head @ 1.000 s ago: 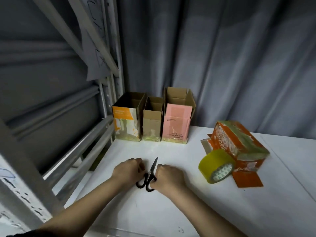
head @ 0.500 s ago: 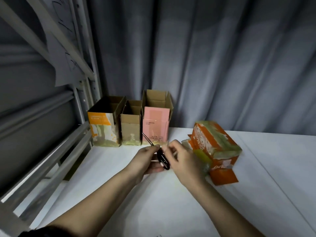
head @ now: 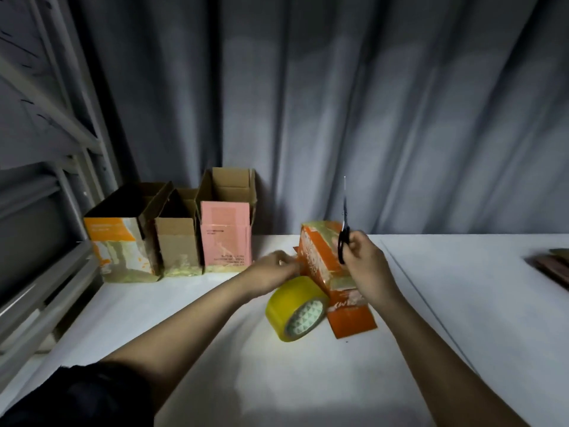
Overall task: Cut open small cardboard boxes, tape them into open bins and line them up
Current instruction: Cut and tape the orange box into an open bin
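Right now, fingers [head: 358,241] of the right hand [head: 366,266] curled round the black handles of the scissors [head: 344,235], blades closed and pointing straight up, just right of centre in the frame. Left hand [head: 274,269] reaching in from the lower left, fingertips pinching or pressing at the near-left edge of the orange box [head: 320,257]; motion blur there, so cannot tell whether clenched on a flap or only touching.

Orange box lying tilted on the white surface [head: 462,303] at centre frame, wrapped in glossy yellowish tape on top and along one side, with a loose orange flap [head: 351,323] splayed flat on the surface at its lower end. Yellow tape roll [head: 295,312] leaning on edge against the box, just below and left of it.

Judging by looks: thin printed cardboard, light, likely to skid on the smooth surface and crush if squeezed mid-panel. Better held at a corner or along a folded edge, pinned down with the left while cutting with the right. Taped faces probably slick and tougher for the blades, so best entered at a seam or beside the tape.

Further out, at left of centre against the grey curtain [head: 400,118]: three finished open bins in a row, touching side by side — orange-and-white bin [head: 117,248], plain brown bin [head: 175,241], pink bin [head: 226,235]. Metal shelving frame [head: 46,211] filling the left edge. Some dark flat object [head: 554,263] at the right edge, too cropped to identify.
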